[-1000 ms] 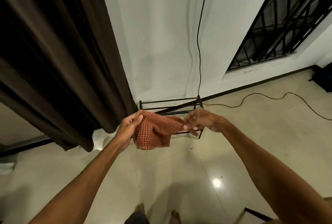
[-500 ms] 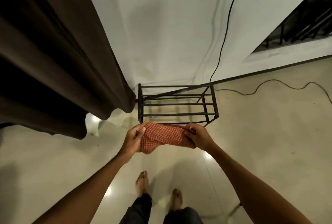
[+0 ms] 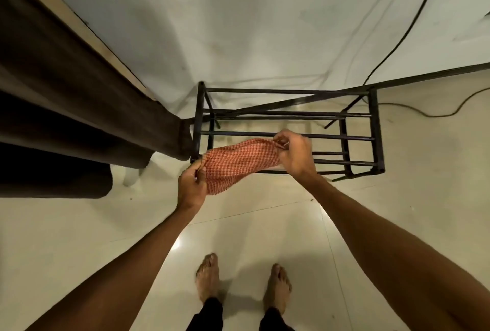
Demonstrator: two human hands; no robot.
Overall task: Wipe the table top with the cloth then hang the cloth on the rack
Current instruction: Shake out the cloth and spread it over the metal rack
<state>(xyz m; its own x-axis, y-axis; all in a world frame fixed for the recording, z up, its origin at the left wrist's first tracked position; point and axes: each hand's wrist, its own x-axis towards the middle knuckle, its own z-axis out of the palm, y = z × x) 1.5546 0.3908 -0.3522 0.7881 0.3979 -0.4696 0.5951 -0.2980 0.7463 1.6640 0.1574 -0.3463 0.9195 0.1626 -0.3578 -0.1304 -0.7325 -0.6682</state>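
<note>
An orange checked cloth (image 3: 236, 164) is stretched between both hands, above the near left part of a low black metal rack (image 3: 376, 131) that stands on the floor against the white wall. My left hand (image 3: 192, 187) pinches the cloth's left end just in front of the rack's near left corner. My right hand (image 3: 293, 154) pinches the right end over the rack's front bars. The cloth sags between the hands and hides part of the front bar. No table is in view.
A dark brown curtain (image 3: 79, 118) hangs at the left, its hem touching the rack's left side. A black cable (image 3: 413, 22) runs down the wall and trails across the tiled floor (image 3: 424, 211) to the right. My bare feet (image 3: 209, 277) stand just before the rack.
I have stepped up to the rack and now look down on it. Both hands carried the cloth forward over the rack's near edge, the right hand reaching further over the bars.
</note>
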